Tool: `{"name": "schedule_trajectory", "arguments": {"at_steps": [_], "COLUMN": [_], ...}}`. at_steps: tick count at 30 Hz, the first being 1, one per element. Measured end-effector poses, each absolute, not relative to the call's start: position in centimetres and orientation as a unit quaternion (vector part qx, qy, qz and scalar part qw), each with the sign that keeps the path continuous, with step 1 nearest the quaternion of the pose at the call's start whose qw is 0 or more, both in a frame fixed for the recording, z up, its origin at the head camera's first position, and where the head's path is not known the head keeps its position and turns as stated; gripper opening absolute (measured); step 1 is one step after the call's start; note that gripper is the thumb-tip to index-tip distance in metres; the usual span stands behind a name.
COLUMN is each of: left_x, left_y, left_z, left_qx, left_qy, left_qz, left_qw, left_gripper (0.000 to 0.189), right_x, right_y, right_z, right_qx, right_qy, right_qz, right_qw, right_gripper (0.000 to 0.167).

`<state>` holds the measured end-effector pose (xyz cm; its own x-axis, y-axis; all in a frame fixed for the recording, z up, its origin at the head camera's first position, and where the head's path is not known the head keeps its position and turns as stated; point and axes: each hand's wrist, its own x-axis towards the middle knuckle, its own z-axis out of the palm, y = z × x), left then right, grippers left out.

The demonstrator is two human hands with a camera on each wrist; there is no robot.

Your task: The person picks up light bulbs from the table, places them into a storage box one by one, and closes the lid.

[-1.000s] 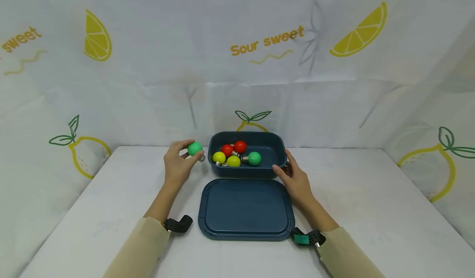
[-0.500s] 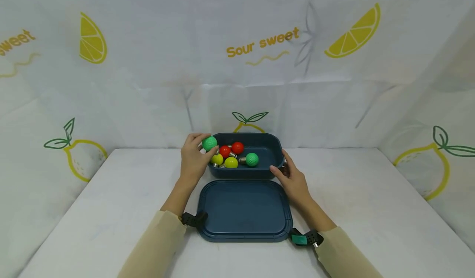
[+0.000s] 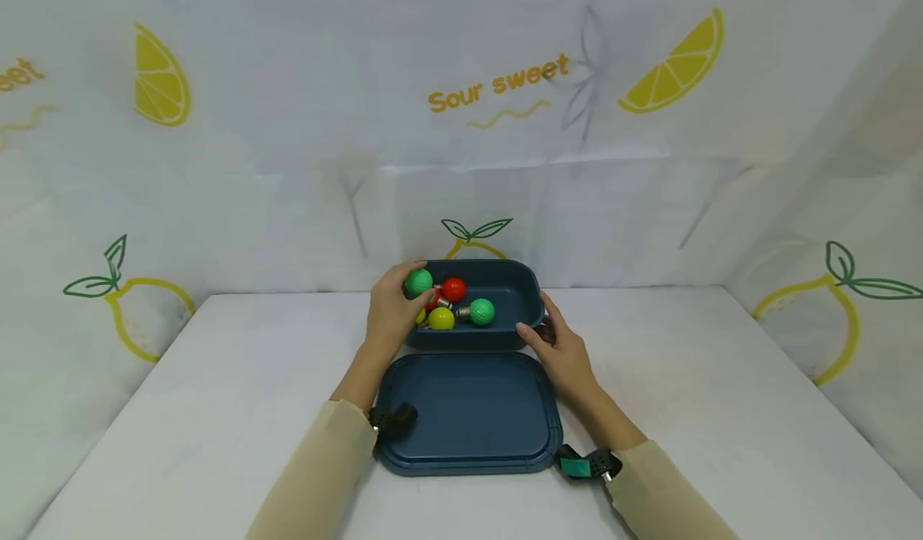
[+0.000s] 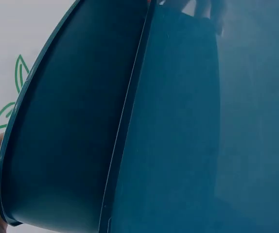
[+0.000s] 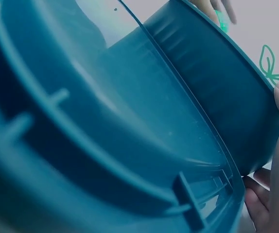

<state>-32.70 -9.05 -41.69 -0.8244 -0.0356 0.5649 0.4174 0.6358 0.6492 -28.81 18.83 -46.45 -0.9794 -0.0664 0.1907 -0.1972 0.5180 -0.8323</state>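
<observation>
My left hand point(image 3: 392, 308) pinches a green light bulb point(image 3: 418, 281) with a dimpled globe, over the left end of a dark blue box point(image 3: 497, 339). Its metal base is hidden. Inside the box lie another green bulb point(image 3: 481, 312), red bulbs point(image 3: 453, 289) and yellow bulbs point(image 3: 441, 318), partly covered by my left hand. With thumb at the front rim, my right hand point(image 3: 566, 356) grips the box's right end. In the right wrist view, fingers of the left hand and a bit of the green bulb point(image 5: 221, 22) show beyond the box wall point(image 5: 217, 82).
A dark blue lid point(image 3: 469, 412) lies flat on the white table point(image 3: 238, 412), just in front of the box. Behind stands a white cloth point(image 3: 288, 163) printed with lemons and lettering. Both wrists wear black camera straps point(image 3: 597, 464).
My left hand has carried the green bulb rightward, from beside the box to over its left end. The right hand keeps its grip on the box. The head view has shifted slightly.
</observation>
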Motion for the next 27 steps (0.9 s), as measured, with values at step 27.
{"name": "schedule_trajectory", "arguments": {"at_steps": [27], "left_x": [-32.9], "left_y": [-9.9], "left_z": [-42.2], "left_qx": [-0.134], "left_qy": [-0.9], "left_qz": [-0.379], "left_qw": [0.168], "left_gripper": [0.044], "right_x": [-28.9], "right_y": [18.6], "right_z": [-46.5], "right_qx": [0.075], "right_qy": [-0.877], "right_qz": [0.471], "right_qw": [0.065], "right_gripper": [0.078]}}
